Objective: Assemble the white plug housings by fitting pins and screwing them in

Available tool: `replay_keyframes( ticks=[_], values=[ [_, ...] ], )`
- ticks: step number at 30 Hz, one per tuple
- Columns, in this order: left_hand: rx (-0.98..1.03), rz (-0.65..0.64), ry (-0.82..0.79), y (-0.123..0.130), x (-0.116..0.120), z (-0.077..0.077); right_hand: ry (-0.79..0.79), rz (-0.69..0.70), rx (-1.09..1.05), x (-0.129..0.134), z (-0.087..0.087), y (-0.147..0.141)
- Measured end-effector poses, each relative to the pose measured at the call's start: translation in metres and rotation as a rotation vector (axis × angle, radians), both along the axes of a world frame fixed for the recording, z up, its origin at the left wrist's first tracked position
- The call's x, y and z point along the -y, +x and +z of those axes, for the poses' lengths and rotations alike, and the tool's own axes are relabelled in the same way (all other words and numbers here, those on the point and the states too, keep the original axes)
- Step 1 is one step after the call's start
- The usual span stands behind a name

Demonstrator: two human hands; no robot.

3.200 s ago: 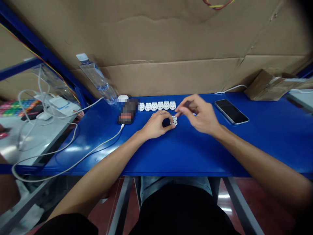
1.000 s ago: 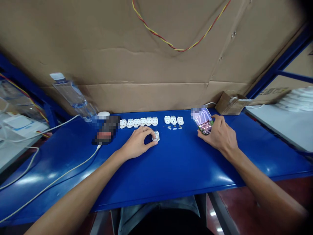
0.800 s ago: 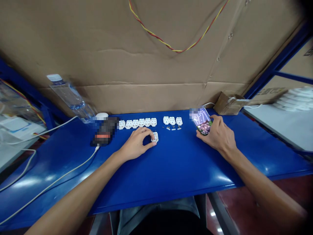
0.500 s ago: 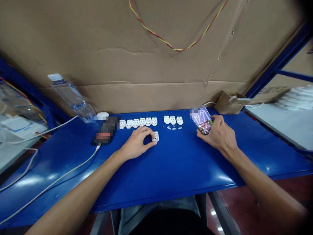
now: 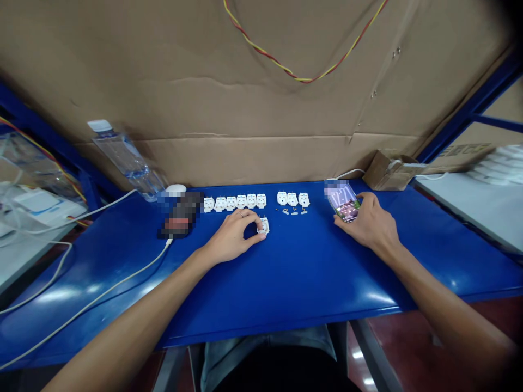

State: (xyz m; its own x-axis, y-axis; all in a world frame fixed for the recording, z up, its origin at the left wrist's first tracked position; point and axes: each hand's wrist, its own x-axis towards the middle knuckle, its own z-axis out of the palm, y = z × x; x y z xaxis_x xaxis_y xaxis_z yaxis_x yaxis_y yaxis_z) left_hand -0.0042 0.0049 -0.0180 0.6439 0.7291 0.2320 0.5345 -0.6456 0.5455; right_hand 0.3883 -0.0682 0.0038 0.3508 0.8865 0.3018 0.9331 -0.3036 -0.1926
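My left hand [image 5: 233, 235] pinches a small white socket piece [image 5: 265, 225] between thumb and forefinger at the middle of the blue table [image 5: 286, 288]. To the right, my right hand [image 5: 373, 222] grips the lower right side of a phone [image 5: 344, 202] with a lit screen. Behind my left hand, several similar white pieces [image 5: 231, 203] stand in a row. Three more white pieces [image 5: 292, 198] are farther right, with small metal parts and screws [image 5: 295, 212] in front of them.
A dark, blurred-out device [image 5: 180, 216] with a white cable [image 5: 134, 271] lies at the left. Behind it a clear bottle [image 5: 133, 166] leans beside a white round object [image 5: 176, 189]. An open cardboard box [image 5: 390, 171] stands at the back right, before the cardboard wall [image 5: 261, 120].
The whole view has shifted slightly, so most things appear a little farther right. The phone lies lower and flatter in my right hand. My left hand keeps its pinch on the white piece.
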Motion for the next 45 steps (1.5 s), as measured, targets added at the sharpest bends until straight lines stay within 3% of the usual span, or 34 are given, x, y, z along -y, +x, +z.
replay_keyframes(
  ticks=[7, 10, 13, 15, 18, 22, 25, 29, 36, 45],
  values=[
    [0.005, 0.004, -0.002, -0.001, 0.0, -0.001, -0.248, -0.03, -0.116, -0.02, 0.001, 0.019],
    [0.001, 0.006, -0.003, 0.0, 0.0, 0.0, -0.131, -0.001, -0.066, -0.014, 0.006, 0.01],
    [-0.002, 0.004, -0.003, 0.0, 0.0, 0.001, 0.045, 0.142, -0.069, -0.011, 0.022, 0.006],
    [-0.004, 0.001, 0.0, 0.0, 0.0, 0.001, 0.123, 0.238, -0.115, -0.019, 0.033, 0.017],
    [-0.008, 0.0, 0.003, -0.001, 0.0, 0.002, 0.056, 0.346, -0.222, -0.038, 0.04, 0.053],
    [-0.013, -0.002, 0.009, 0.0, 0.001, 0.002, -0.099, 0.406, -0.339, -0.051, 0.023, 0.09],
    [-0.01, -0.004, 0.014, 0.001, 0.001, 0.002, -0.163, 0.372, -0.373, -0.051, 0.006, 0.094],
    [-0.005, 0.003, 0.01, 0.0, 0.001, 0.001, -0.102, 0.283, -0.315, -0.057, -0.003, 0.093],
    [-0.001, -0.007, 0.013, -0.001, 0.001, 0.0, -0.103, 0.224, -0.227, -0.072, 0.0, 0.092],
    [-0.002, -0.011, 0.017, -0.001, -0.001, -0.001, -0.126, 0.159, -0.214, -0.069, 0.006, 0.083]
  ],
)
